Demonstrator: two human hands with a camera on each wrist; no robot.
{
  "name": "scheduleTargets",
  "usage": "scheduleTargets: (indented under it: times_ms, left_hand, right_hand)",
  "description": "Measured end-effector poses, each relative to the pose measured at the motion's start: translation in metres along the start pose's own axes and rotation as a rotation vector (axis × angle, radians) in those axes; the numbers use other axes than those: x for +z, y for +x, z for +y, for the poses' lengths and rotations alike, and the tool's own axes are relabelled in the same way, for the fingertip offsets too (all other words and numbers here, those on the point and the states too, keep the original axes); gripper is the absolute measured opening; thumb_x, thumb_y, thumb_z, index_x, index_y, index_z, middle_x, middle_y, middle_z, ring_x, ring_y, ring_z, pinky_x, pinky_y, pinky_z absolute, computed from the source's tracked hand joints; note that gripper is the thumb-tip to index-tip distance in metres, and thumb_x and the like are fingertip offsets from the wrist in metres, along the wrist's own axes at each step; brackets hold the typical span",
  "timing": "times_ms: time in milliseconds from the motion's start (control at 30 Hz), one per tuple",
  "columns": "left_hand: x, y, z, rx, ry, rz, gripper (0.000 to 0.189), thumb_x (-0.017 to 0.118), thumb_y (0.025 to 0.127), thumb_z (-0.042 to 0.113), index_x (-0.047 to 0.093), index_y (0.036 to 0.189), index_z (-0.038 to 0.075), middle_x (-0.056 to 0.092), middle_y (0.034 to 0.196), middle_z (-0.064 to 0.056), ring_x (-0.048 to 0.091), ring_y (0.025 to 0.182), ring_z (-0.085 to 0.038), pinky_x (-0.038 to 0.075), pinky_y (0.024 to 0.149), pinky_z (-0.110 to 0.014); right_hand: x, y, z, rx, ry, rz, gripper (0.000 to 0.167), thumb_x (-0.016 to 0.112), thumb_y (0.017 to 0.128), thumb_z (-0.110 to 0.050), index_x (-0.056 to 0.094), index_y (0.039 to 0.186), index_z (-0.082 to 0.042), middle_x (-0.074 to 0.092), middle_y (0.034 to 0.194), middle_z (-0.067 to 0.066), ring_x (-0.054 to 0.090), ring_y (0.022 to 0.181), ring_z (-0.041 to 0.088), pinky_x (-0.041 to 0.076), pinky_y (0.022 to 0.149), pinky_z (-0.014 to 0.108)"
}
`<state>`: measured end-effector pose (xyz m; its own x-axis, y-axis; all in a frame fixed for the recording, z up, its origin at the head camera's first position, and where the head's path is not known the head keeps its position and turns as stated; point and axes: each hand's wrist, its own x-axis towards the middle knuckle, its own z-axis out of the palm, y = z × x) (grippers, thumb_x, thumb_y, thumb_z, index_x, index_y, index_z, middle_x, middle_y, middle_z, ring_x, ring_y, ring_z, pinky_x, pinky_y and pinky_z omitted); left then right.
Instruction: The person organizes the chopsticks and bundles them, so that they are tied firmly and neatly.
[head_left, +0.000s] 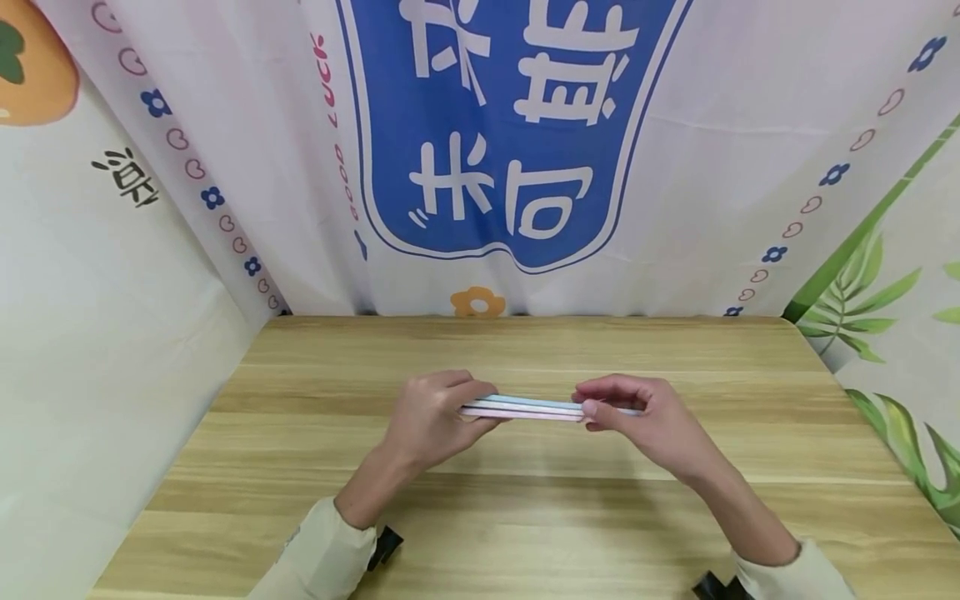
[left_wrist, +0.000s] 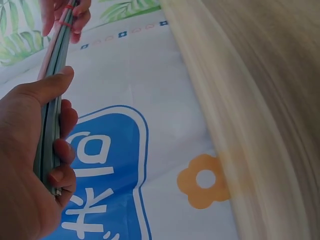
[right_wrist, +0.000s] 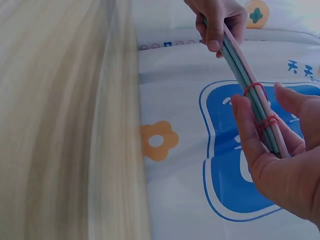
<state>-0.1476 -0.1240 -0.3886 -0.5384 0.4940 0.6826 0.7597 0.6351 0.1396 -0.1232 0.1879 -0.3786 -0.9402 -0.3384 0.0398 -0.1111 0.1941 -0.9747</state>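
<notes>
Got sticks (head_left: 540, 408) lying left-to-right above the tabletop (head_left: 300, 458), gripped at one end by the left hand (head_left: 431, 421), loosely cupped at the other by the right hand (head_left: 656, 421), nearer the red bands (right_wrist: 269, 120).

Finishes: smooth coated sticks, wood-grain top, soft printed sheeting.
Slim sticks (right_wrist: 241, 70) look smooth and satin, painted or plastic-coated; core material can't be told. Red bands (right_wrist: 268, 121) round them read as rubber, thin and smooth. Tabletop (head_left: 480, 525) has a wood-grain face, smooth, low sheen, probably laminate. Backdrop (head_left: 712, 100) reads as thin printed cloth, creased, faintly glossy; blue panel (head_left: 382, 150) is flat print, no visible texture. Sleeve (head_left: 318, 550): matt woven-looking cloth, wrinkled. Black wrist fitting (head_left: 386, 547): looks like plastic.
</notes>
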Motion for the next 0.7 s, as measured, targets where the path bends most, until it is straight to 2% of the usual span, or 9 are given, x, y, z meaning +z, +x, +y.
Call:
scheduleTargets:
  times_ms: [100,233,433,567,700]
  left_hand:
    - [-0.003,0.000,0.000,-0.021,0.022,-0.004,0.028,0.100,0.075,0.030,0.085,0.090,0.013,0.077,0.076,0.002,0.065,0.059,-0.006,0.051,0.055,-0.020]
    - [-0.006,0.000,-0.001,-0.041,0.034,0.003,0.027,0.101,0.075,0.028,0.085,0.090,0.013,0.077,0.076,0.002,0.065,0.059,-0.007,0.053,0.055,-0.021]
    - [-0.006,0.000,0.000,-0.054,0.035,0.008,0.030,0.102,0.073,0.031,0.086,0.091,0.014,0.079,0.078,0.002,0.070,0.061,-0.007,0.055,0.057,-0.022]
    - [-0.002,-0.001,0.005,-0.048,0.027,-0.019,0.033,0.101,0.073,0.037,0.086,0.093,0.015,0.081,0.083,0.003,0.073,0.064,-0.006,0.056,0.058,-0.022]
    - [0.002,-0.003,0.009,-0.062,0.008,-0.046,0.032,0.100,0.075,0.037,0.085,0.093,0.016,0.082,0.084,0.004,0.072,0.065,-0.005,0.055,0.058,-0.021]
  right_hand:
    - [-0.009,-0.001,-0.002,-0.020,-0.020,0.008,0.034,0.072,0.104,-0.016,0.069,0.130,0.006,0.073,0.127,0.023,0.079,0.100,0.015,0.065,0.090,0.037]
    - [-0.017,-0.003,-0.002,-0.011,-0.029,0.010,0.030,0.074,0.102,-0.014,0.069,0.124,0.007,0.076,0.120,0.014,0.079,0.097,0.014,0.065,0.088,0.034]
    - [-0.013,-0.003,0.005,-0.020,-0.043,0.054,0.025,0.080,0.097,-0.013,0.074,0.116,0.003,0.080,0.108,0.002,0.079,0.090,0.016,0.065,0.083,0.032]
    - [-0.002,-0.002,0.010,0.005,-0.067,0.080,0.029,0.085,0.093,-0.016,0.080,0.117,0.000,0.082,0.105,0.005,0.080,0.088,0.016,0.063,0.083,0.028]
    - [0.006,-0.001,0.011,0.045,-0.078,0.066,0.038,0.088,0.090,-0.018,0.079,0.122,0.001,0.082,0.112,0.016,0.081,0.088,0.017,0.063,0.084,0.026]
